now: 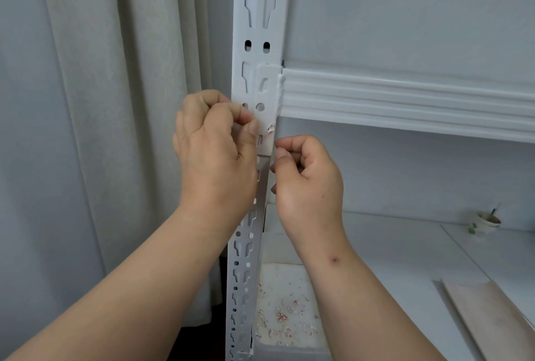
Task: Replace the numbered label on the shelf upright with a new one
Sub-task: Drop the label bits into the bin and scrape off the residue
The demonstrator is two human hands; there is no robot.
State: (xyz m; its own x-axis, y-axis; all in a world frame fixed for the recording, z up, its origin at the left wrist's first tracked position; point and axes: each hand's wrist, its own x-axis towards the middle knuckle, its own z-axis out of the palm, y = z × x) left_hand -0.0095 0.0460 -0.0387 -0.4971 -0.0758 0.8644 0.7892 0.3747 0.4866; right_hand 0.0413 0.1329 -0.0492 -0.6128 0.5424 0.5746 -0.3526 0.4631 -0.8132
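White-and-pink paper scrap (271, 128): last visible remnant of the old label, sticking to the face of the shelf upright (262, 42) just under the shelf beam (405, 97), at the upright's right edge.

Left hand (215, 146): fingers curling, thumb and forefinger pinching together against the upright just left of the scrap; whether they are pinching a sliver of paper cannot be told. This hand is lying nearer the remnant, which is sitting to the right of its fingertips.

Right hand (308, 175): fingers curling in, thumb and forefinger tips meeting at the upright's right edge, just below the scrap; anything held there is too small to make out.

Upright: white perforated steel, long axis running vertically between the two hands; the scrap is lying above the right hand's fingertips and level with the left's.

Judgement: peeling is nearing its end; no new label is showing in view, so sticking is not yet begun.

Surroundings: pink-and-white paper flecks (285, 314) lying scattered on a pale tray (278, 273) below; a small cup (486, 220) standing on the lower shelf (405, 244); a curtain (115, 100) hanging to the left.
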